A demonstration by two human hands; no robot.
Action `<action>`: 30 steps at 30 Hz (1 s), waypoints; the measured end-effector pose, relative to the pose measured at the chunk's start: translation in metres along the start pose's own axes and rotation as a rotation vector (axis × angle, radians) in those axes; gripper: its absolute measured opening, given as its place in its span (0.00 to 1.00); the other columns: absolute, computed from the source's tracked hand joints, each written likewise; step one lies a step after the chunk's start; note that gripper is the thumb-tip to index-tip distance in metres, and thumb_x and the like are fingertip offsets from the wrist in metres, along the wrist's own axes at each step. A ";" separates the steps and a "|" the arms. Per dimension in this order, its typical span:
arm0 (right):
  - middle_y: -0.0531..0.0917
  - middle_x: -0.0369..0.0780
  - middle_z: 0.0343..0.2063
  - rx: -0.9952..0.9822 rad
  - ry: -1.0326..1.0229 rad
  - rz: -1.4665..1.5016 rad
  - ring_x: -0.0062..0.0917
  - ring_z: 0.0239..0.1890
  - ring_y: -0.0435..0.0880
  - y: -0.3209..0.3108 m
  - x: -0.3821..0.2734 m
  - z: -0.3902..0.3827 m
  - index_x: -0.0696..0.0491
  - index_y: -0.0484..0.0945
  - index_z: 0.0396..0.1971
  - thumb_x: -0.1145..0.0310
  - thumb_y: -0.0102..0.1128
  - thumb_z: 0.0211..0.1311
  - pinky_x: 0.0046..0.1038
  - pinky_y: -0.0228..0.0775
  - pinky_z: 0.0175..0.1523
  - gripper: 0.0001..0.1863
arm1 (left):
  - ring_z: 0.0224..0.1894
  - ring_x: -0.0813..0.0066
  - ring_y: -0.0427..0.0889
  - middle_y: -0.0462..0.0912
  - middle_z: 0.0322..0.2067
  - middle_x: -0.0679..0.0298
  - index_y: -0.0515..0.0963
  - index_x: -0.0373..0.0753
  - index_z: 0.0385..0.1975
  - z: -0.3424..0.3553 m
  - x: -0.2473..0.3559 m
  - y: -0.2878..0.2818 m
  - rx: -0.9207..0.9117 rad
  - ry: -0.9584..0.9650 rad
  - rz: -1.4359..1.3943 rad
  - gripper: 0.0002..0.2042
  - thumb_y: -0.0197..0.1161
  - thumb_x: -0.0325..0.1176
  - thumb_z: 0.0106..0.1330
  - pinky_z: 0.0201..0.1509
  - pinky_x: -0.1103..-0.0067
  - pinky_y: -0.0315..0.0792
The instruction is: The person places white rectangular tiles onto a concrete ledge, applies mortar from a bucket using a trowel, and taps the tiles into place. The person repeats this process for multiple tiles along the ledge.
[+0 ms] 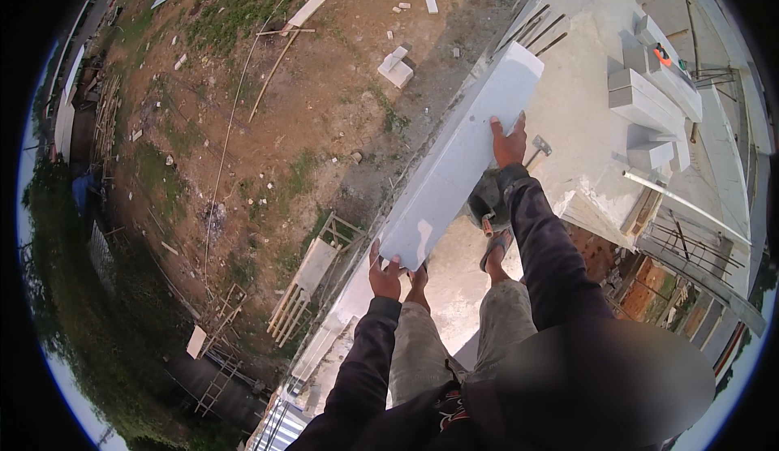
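Observation:
A long light grey concrete block [434, 179] lies along the edge of the raised slab, running from near left to far right. My left hand [385, 277] holds its near end, thumb and fingers against the corner. Further along, my right hand [510, 144] grips its right side, with thumb and forefinger apart on the surface. A hammer [539, 152] lies beside my right hand. Under my right forearm, partly hidden, stands a dark bucket [479, 199] with a tool handle [487, 225] showing near it.
Several pale blocks [645, 98] are stacked at right, an orange-handled tool [663, 55] on top. Steel bars [548, 33] stick up past the block's far end. Left of the slab edge, bare ground [284, 118] lies lower down. A wooden frame [308, 277] stands below at left.

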State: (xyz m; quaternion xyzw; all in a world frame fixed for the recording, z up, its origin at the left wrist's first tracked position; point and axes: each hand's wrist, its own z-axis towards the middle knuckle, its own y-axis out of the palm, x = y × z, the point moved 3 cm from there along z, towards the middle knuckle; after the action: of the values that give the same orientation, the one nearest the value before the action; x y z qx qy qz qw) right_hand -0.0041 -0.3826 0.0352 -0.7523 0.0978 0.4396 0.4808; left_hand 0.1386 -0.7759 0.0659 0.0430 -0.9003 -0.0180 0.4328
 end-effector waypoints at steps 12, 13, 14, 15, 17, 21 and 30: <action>0.78 0.58 0.52 0.220 0.056 0.098 0.52 0.57 0.78 0.021 -0.024 -0.032 0.60 0.59 0.68 0.53 0.58 0.68 0.44 0.68 0.61 0.37 | 0.56 0.57 0.77 0.69 0.59 0.52 0.55 0.38 0.71 0.004 -0.004 -0.004 -0.054 -0.038 -0.040 0.28 0.52 0.25 0.71 0.50 0.66 0.85; 0.79 0.58 0.51 0.227 0.057 0.113 0.52 0.57 0.78 0.021 -0.023 -0.032 0.60 0.60 0.67 0.54 0.59 0.68 0.44 0.68 0.61 0.36 | 0.56 0.57 0.77 0.69 0.59 0.51 0.55 0.38 0.71 0.003 -0.004 -0.004 -0.060 -0.021 -0.033 0.28 0.51 0.25 0.71 0.50 0.66 0.85; 0.79 0.58 0.51 0.236 0.055 0.126 0.52 0.56 0.78 0.021 -0.023 -0.032 0.60 0.60 0.67 0.54 0.59 0.68 0.44 0.68 0.61 0.36 | 0.56 0.56 0.77 0.69 0.60 0.51 0.55 0.37 0.71 0.004 -0.005 -0.004 -0.041 -0.048 -0.006 0.28 0.52 0.25 0.71 0.49 0.66 0.85; 0.79 0.58 0.50 0.221 0.049 0.157 0.52 0.56 0.78 0.021 -0.023 -0.032 0.60 0.61 0.66 0.55 0.59 0.68 0.44 0.69 0.60 0.35 | 0.56 0.56 0.77 0.69 0.60 0.50 0.54 0.37 0.71 0.004 -0.005 -0.004 -0.044 -0.046 0.003 0.28 0.52 0.25 0.71 0.49 0.65 0.85; 0.78 0.58 0.52 0.243 0.031 0.145 0.53 0.57 0.77 0.021 -0.022 -0.031 0.60 0.61 0.66 0.55 0.60 0.67 0.45 0.67 0.62 0.35 | 0.57 0.55 0.77 0.68 0.60 0.49 0.54 0.36 0.71 0.005 -0.003 -0.004 -0.052 -0.014 -0.025 0.29 0.52 0.25 0.70 0.48 0.64 0.85; 0.75 0.59 0.55 0.213 0.086 0.124 0.53 0.59 0.75 0.022 -0.021 -0.030 0.61 0.60 0.67 0.54 0.59 0.68 0.45 0.66 0.64 0.36 | 0.57 0.56 0.76 0.69 0.60 0.51 0.56 0.39 0.70 0.007 -0.002 -0.004 -0.054 -0.053 -0.006 0.28 0.54 0.27 0.69 0.48 0.64 0.85; 0.76 0.60 0.56 0.223 0.093 0.086 0.53 0.59 0.75 0.022 -0.023 -0.032 0.63 0.60 0.67 0.51 0.58 0.69 0.43 0.66 0.64 0.38 | 0.58 0.54 0.74 0.64 0.63 0.47 0.58 0.43 0.71 0.014 -0.017 -0.011 -0.031 -0.109 -0.016 0.25 0.51 0.27 0.74 0.49 0.64 0.85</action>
State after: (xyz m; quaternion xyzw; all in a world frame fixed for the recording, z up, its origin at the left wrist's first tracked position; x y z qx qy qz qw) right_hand -0.0126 -0.4261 0.0434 -0.7088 0.2005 0.4109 0.5372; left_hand 0.1387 -0.7856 0.0429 0.0425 -0.9218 -0.0378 0.3835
